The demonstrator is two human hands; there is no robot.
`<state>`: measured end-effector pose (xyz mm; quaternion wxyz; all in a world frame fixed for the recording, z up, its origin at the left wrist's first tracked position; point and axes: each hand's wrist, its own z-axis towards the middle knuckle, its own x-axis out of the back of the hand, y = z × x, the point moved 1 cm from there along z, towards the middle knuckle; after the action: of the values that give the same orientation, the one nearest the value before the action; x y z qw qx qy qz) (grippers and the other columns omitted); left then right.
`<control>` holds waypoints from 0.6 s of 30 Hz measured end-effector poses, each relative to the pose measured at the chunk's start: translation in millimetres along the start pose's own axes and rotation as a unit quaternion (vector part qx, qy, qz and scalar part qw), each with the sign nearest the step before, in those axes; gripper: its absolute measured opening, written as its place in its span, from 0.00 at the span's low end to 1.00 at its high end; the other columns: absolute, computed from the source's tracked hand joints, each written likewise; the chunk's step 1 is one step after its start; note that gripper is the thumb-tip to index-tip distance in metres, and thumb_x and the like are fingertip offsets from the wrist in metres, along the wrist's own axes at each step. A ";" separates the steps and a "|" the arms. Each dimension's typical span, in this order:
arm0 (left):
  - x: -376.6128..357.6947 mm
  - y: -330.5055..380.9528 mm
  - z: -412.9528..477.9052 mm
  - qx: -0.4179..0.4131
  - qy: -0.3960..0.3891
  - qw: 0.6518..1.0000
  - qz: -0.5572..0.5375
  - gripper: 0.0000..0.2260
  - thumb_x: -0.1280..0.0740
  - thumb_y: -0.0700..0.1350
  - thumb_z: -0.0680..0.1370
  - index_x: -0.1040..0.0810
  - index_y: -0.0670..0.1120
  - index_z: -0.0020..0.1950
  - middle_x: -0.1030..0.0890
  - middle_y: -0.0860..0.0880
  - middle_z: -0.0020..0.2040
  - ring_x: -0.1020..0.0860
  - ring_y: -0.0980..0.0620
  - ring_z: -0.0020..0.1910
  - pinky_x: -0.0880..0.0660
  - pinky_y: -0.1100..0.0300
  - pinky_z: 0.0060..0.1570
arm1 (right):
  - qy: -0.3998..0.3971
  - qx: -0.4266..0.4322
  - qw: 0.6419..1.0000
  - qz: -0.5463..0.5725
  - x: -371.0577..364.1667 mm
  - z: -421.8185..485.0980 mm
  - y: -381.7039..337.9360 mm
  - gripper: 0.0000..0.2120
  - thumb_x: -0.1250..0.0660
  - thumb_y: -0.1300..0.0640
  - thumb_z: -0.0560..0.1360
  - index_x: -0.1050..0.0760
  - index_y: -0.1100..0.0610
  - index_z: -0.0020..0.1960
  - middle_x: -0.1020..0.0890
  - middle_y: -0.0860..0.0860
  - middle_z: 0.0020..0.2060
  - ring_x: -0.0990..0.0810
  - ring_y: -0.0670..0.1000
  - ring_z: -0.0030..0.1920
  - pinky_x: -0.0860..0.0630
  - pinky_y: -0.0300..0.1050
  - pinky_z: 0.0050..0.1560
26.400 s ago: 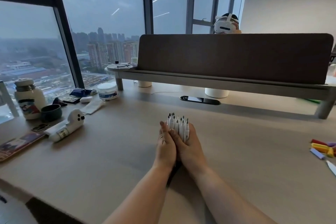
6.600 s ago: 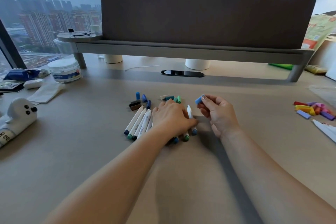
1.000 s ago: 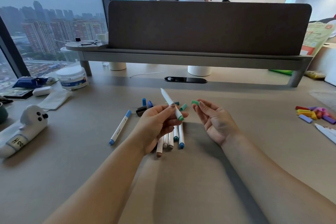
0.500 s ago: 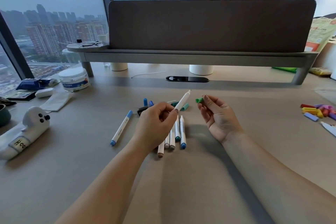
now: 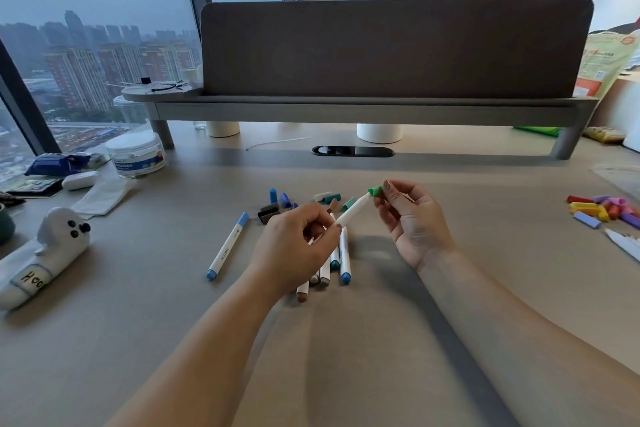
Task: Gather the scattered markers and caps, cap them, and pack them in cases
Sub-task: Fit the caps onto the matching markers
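Note:
My left hand (image 5: 294, 246) grips a white marker (image 5: 351, 213) that points up and to the right. My right hand (image 5: 412, 222) pinches a green cap (image 5: 375, 190) right at the marker's tip. Several uncapped white markers (image 5: 334, 260) lie side by side on the desk under my left hand. A capped blue marker (image 5: 227, 246) lies apart to the left. Several loose caps (image 5: 298, 201) in blue, dark grey, teal and brown sit just beyond the markers.
A white plush pencil case (image 5: 41, 253) lies at the left edge. A pile of bright caps (image 5: 604, 210) and white markers (image 5: 625, 243) sit at the far right. A white jar (image 5: 136, 156), cloth and small items are at the back left. A shelf with a divider (image 5: 381, 107) spans the back.
The green cap in my right hand has come closer to the marker's tip, and my left hand has tilted the marker toward it. The markers on the desk have not moved.

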<state>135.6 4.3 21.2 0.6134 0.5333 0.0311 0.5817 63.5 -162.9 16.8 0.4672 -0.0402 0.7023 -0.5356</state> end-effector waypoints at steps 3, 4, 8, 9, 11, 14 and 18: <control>0.4 0.8 -0.5 -0.004 -0.006 1.000 0.000 0.05 0.32 0.49 0.76 0.20 0.49 0.45 0.21 0.50 0.34 0.27 0.51 0.32 0.27 0.55 0.35 | -0.010 0.001 0.999 -0.035 -1.6 -2.0 0.4 0.03 0.33 0.65 0.74 0.24 0.59 0.45 0.16 0.52 0.35 0.17 0.47 0.34 0.20 0.36 0.35; 0.4 1.0 -0.4 -0.006 -0.009 1.000 0.009 0.05 0.32 0.49 0.76 0.20 0.49 0.46 0.21 0.50 0.34 0.26 0.50 0.33 0.27 0.54 0.35 | -0.015 0.002 0.999 -0.049 -2.4 -2.8 0.6 0.03 0.33 0.65 0.74 0.24 0.59 0.45 0.16 0.52 0.35 0.17 0.47 0.34 0.20 0.36 0.35; -0.6 2.0 0.3 -0.006 -0.019 0.998 0.067 0.06 0.38 0.51 0.80 0.25 0.50 0.49 0.25 0.55 0.34 0.30 0.55 0.32 0.33 0.60 0.31 | -0.031 0.015 0.995 -0.090 -5.7 -6.0 2.1 0.03 0.32 0.65 0.74 0.24 0.59 0.43 0.17 0.50 0.31 0.20 0.46 0.30 0.22 0.35 0.33; -0.9 2.3 0.3 -0.003 -0.021 0.997 0.074 0.06 0.40 0.51 0.81 0.27 0.50 0.49 0.27 0.55 0.34 0.30 0.55 0.32 0.34 0.60 0.31 | -0.032 0.020 0.994 -0.098 -6.5 -6.1 2.4 0.04 0.32 0.65 0.74 0.25 0.59 0.42 0.17 0.50 0.30 0.21 0.45 0.30 0.23 0.35 0.33; -2.1 2.8 0.1 -0.005 -0.028 0.995 0.096 0.07 0.44 0.52 0.81 0.31 0.50 0.49 0.28 0.55 0.34 0.30 0.54 0.32 0.34 0.58 0.32 | -0.033 0.032 0.993 -0.111 -8.3 -5.8 3.2 0.04 0.32 0.65 0.74 0.25 0.58 0.42 0.18 0.49 0.29 0.22 0.45 0.29 0.24 0.35 0.32; -4.9 4.9 -1.2 -0.010 -0.047 0.991 0.126 0.09 0.46 0.53 0.82 0.33 0.49 0.51 0.28 0.54 0.32 0.30 0.53 0.31 0.31 0.52 0.33 | -0.033 0.046 0.992 -0.115 -10.1 -4.9 4.0 0.05 0.33 0.65 0.74 0.25 0.58 0.41 0.18 0.49 0.29 0.23 0.45 0.29 0.25 0.34 0.32; -6.8 5.1 -0.7 -0.005 -0.051 0.991 0.127 0.09 0.47 0.53 0.82 0.34 0.49 0.51 0.27 0.54 0.33 0.29 0.52 0.32 0.27 0.47 0.38 | -0.036 0.058 0.990 -0.125 -10.5 -5.8 3.5 0.04 0.33 0.66 0.75 0.24 0.59 0.42 0.18 0.49 0.29 0.23 0.44 0.30 0.24 0.35 0.34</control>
<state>129.5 -1.6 20.5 0.5379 0.5585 -0.0710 0.6274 66.8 -151.4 20.3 0.4230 -0.1197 0.6422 -0.6280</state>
